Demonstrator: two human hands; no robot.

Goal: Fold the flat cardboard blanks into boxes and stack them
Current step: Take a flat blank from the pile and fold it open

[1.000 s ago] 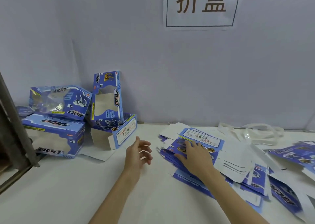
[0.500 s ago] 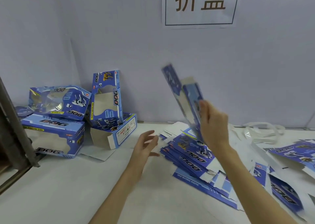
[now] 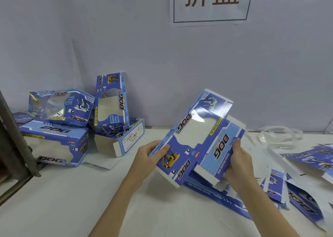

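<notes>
- Holding one flat blue blank [image 3: 196, 137] tilted above the white table [image 3: 72, 200], I take it as my landmark.
- Far left of the blank: folded boxes [image 3: 57, 125] piled against the wall, one box [image 3: 111, 101] standing on end, an open-ended one [image 3: 122, 139] beside it.
- My left hand [image 3: 149, 157] pinches the blank's left edge, thumb on top.
- My right hand [image 3: 237, 162] grips its right edge, fingers curled behind.
- Under and right of the blank: loose flat blanks [image 3: 270, 188], crowding the table beneath my right hand.
- Behind those, white straps [image 3: 277, 134].
</notes>
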